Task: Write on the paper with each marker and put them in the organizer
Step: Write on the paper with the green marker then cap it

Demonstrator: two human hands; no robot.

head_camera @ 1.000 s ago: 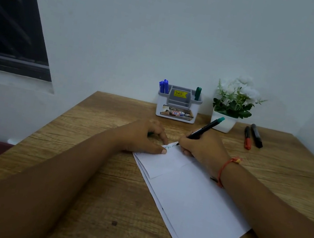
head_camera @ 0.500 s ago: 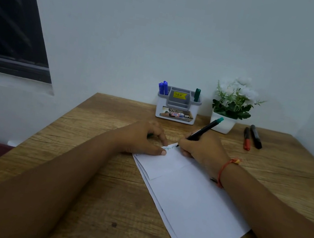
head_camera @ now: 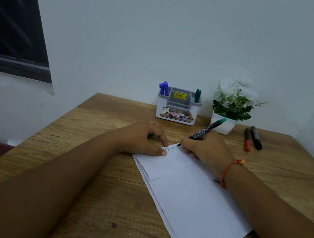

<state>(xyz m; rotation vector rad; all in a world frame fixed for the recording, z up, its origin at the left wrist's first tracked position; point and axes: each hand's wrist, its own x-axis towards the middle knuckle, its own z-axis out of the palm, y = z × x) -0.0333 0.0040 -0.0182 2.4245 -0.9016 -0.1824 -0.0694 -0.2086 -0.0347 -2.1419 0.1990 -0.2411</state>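
Head view. Grips a teal-ended black marker (head_camera: pixel 206 130) in the right hand (head_camera: pixel 207 150), fingers curled round the barrel, tip touching the top edge of the paper (head_camera: pixel 195 205) beside a short line of writing. Pins that same corner with the left hand (head_camera: pixel 144 139), thumb flat on the sheet, fingers loosely bent. Wears a red thread band (head_camera: pixel 228 171) on the right wrist. Keeps the paper, a few stacked white sheets, askew on the wooden table (head_camera: pixel 90 170). Farther back, by the wall: white and grey organizer (head_camera: pixel 176 111) holding two blue markers (head_camera: pixel 164 88) at its left end and a green marker (head_camera: pixel 197 95) at its right. Right of it, a potted white-flowered plant (head_camera: pixel 231 107); beside that, flat on the table, a red-capped marker (head_camera: pixel 247 140) and a black-capped marker (head_camera: pixel 256 137), side by side.
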